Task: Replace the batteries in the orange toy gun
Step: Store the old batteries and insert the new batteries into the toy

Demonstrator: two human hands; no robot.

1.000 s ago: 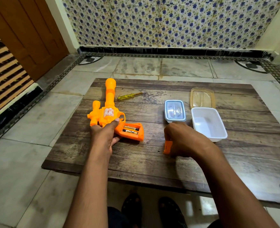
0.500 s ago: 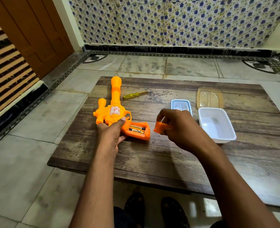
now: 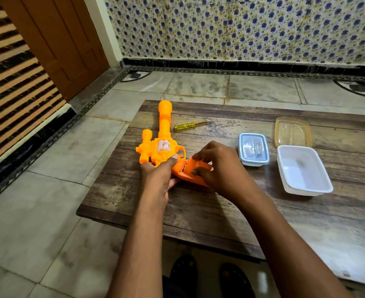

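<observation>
The orange toy gun (image 3: 162,138) lies on the wooden table (image 3: 231,203), barrel pointing away from me. My left hand (image 3: 159,173) grips the gun where the body meets the grip, thumb on top. My right hand (image 3: 218,168) pinches the orange battery cover (image 3: 196,165) and holds it tilted over the battery compartment in the grip. The batteries are hidden under the cover and my fingers.
A yellow screwdriver (image 3: 189,125) lies behind the gun. A small lidded blue-rimmed box (image 3: 253,149), an open white container (image 3: 303,172) and its clear lid (image 3: 292,132) sit at the right. Tiled floor surrounds the low table; my feet are below its near edge.
My right hand lifted the orange cover from the table and carried it left onto the gun's grip, hiding the batteries. The left hand kept its hold on the gun.
</observation>
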